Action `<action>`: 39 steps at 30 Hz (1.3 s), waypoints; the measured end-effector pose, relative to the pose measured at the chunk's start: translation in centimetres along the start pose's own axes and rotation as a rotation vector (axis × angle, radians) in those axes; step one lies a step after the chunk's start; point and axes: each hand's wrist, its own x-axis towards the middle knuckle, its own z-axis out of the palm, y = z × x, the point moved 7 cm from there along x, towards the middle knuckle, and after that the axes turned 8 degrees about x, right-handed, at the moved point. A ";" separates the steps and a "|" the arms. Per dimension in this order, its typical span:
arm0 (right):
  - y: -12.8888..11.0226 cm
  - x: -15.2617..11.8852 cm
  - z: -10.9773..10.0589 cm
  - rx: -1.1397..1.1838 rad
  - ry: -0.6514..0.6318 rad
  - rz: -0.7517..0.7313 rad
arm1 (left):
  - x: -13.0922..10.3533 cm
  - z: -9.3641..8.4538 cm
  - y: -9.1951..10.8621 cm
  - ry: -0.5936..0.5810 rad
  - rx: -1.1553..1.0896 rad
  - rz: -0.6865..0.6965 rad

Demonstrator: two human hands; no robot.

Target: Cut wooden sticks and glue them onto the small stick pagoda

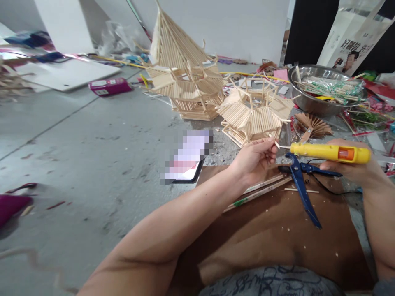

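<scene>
Between the closed fingers of my left hand (257,160) is a short wooden stick (277,144). My right hand (348,166) is wrapped round a yellow glue gun (327,152), whose metal tip meets or nearly meets the stick. Just behind my left hand stands a small hexagonal stick structure (259,117). A taller stick tower (185,78) with a pointed roof is to its left. Blue cutters (300,185) lie below the glue gun on a brown sheet (277,238), beside longer sticks (259,193) and a thin stick (301,190).
A phone (188,158) lies on the grey floor left of my hands. At the back right, a metal bowl (327,98) holds wrapped sticks, near a folded brown fan (313,126) and scattered scraps. A purple packet (110,86) lies at the back left.
</scene>
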 end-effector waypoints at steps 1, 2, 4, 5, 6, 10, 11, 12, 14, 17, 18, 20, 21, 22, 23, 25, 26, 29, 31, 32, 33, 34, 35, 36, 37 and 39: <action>0.1 0.0 0.0 0.001 0.004 0.003 | 0.0 0.0 0.0 0.001 0.000 0.004; 0.1 0.0 -0.1 0.005 0.008 0.004 | 0.0 0.0 0.1 0.001 0.001 0.009; 0.1 -0.1 -0.1 0.011 0.011 0.009 | 0.0 0.0 0.1 -0.001 0.002 0.011; 0.1 -0.1 0.0 0.013 0.007 0.007 | 0.1 0.0 0.1 -0.003 0.002 0.015; 0.0 0.0 0.0 0.015 0.004 0.004 | 0.1 0.0 0.1 -0.006 0.003 0.020; -0.4 0.1 0.2 0.017 -0.015 -0.024 | 0.1 0.1 0.1 -0.020 0.006 0.031; -0.4 0.1 0.3 0.021 -0.019 -0.033 | 0.1 0.1 0.1 -0.019 0.005 0.026; -0.4 0.1 0.3 0.025 -0.027 -0.039 | 0.1 0.1 0.0 -0.019 0.002 0.020; -0.4 0.1 0.4 0.032 -0.031 -0.048 | 0.1 0.1 0.0 -0.018 -0.004 0.014; -0.2 0.0 0.1 0.028 0.001 -0.049 | 0.0 0.1 0.0 -0.019 -0.006 0.011; -0.2 0.0 0.0 0.018 0.015 -0.045 | 0.0 0.1 0.0 -0.014 -0.006 0.014; -0.1 -0.1 -0.1 0.004 0.031 -0.043 | 0.0 0.1 0.1 -0.007 -0.004 0.019; -0.2 -0.1 -0.1 0.003 0.032 -0.040 | 0.0 0.1 0.1 -0.007 -0.005 0.021; -0.2 -0.1 0.0 0.010 0.031 -0.038 | 0.0 0.1 0.1 -0.010 -0.009 0.020; -0.2 -0.1 0.0 0.021 0.030 -0.040 | 0.0 0.2 0.1 -0.011 -0.015 0.014; -0.4 -0.1 0.2 0.038 0.018 -0.047 | -0.1 0.2 0.1 -0.007 -0.031 -0.004; -0.4 0.0 0.3 0.039 0.008 -0.049 | -0.1 0.2 0.0 -0.002 -0.037 -0.012; -0.5 0.0 0.5 0.023 -0.016 -0.044 | -0.2 0.3 0.0 0.007 -0.043 -0.024; -0.4 0.0 0.4 0.012 -0.008 -0.040 | -0.2 0.3 0.0 0.004 -0.042 -0.030; -0.4 0.0 0.3 0.009 0.002 -0.041 | -0.2 0.3 0.0 0.002 -0.041 -0.031; -0.4 0.0 0.2 0.005 0.011 -0.041 | -0.2 0.2 0.0 -0.001 -0.039 -0.031; -0.3 0.0 0.1 -0.001 0.019 -0.035 | -0.2 0.2 0.0 -0.007 -0.035 -0.025; -0.1 0.0 0.1 -0.011 0.022 -0.025 | -0.2 0.2 0.0 -0.013 -0.032 -0.016; 0.0 -0.1 0.0 -0.020 0.025 -0.015 | -0.1 0.2 0.0 -0.019 -0.029 -0.008; 0.1 -0.1 0.0 -0.029 0.029 -0.011 | -0.1 0.2 0.0 -0.023 -0.025 -0.004; 0.2 -0.1 0.0 -0.040 0.036 -0.014 | -0.1 0.2 0.0 -0.025 -0.020 0.000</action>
